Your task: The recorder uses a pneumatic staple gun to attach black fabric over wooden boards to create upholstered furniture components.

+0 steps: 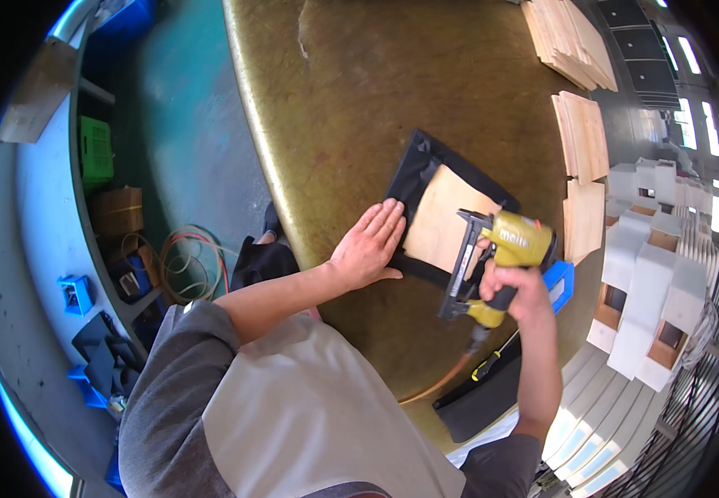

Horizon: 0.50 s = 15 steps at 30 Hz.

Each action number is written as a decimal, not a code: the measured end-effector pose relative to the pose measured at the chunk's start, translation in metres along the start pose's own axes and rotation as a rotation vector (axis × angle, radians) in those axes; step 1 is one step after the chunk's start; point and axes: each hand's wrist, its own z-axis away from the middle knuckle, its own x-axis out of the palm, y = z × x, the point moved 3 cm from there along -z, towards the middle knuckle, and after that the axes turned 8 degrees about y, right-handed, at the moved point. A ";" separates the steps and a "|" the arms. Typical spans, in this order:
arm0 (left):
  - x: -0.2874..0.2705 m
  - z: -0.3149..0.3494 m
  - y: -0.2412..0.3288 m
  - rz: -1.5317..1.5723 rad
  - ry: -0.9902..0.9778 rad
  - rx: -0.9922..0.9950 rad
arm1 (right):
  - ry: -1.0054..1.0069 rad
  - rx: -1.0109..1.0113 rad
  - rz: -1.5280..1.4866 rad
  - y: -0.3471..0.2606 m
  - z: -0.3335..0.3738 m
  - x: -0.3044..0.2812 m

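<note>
Two hands: both at work at the centre of the frame, on one piece on the rounded brass-coloured desk [351,100]
Left hand [369,246]: spread flat, fingers together, pressing down on the black fabric [416,170] at the left edge of the piece; palm on the desk side, fingertips on the cloth
Right hand [515,286]: wrapped tight round the grip of a yellow pneumatic stapler [500,257]; whether a finger sits on the trigger I cannot tell
Piece: a small plywood panel [442,220] lying on the black fabric, whose edges fold up over its rim; just right of centre
Stapler nose: resting at the lower right edge of the panel, near the fabric fold; hose [442,383] trailing off toward the lower middle
Risk, fingers: the left fingertips lie near the panel; a staple line worked toward them could catch one
Risk, cloth: pressure comes from one side only; the fabric may slacken or wrinkle at the far edge
Risk, staple: a tilted nose could drive a staple crooked or off the wood
Around: stacked plywood blanks [579,133] at upper right; white boxes [650,266] at right
</note>
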 end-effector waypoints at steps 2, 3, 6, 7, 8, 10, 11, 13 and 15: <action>-0.001 0.003 0.003 0.048 0.050 0.055 | 0.031 0.038 0.259 -0.025 -0.028 0.014; 0.004 0.006 0.004 0.042 0.037 0.041 | -0.026 -0.074 0.425 -0.036 -0.045 0.033; 0.007 0.008 0.011 0.065 0.072 0.060 | 0.090 -0.121 0.941 -0.043 -0.092 0.045; 0.007 0.007 0.012 0.066 0.069 0.052 | 0.088 -0.110 0.994 -0.043 -0.104 0.046; 0.008 0.007 0.014 0.065 0.062 0.063 | 0.080 -0.106 0.995 -0.041 -0.111 0.046; 0.007 0.006 0.015 0.068 0.056 0.079 | 0.066 -0.111 1.024 -0.032 -0.123 0.044; 0.009 0.007 0.015 0.071 0.049 0.076 | 0.062 -0.105 1.022 -0.026 -0.127 0.044; 0.010 0.008 0.015 0.070 0.072 0.087 | 0.069 -0.214 1.170 -0.021 -0.133 0.047; 0.010 0.010 0.015 0.075 0.075 0.078 | 0.051 -0.137 1.158 -0.020 -0.125 0.052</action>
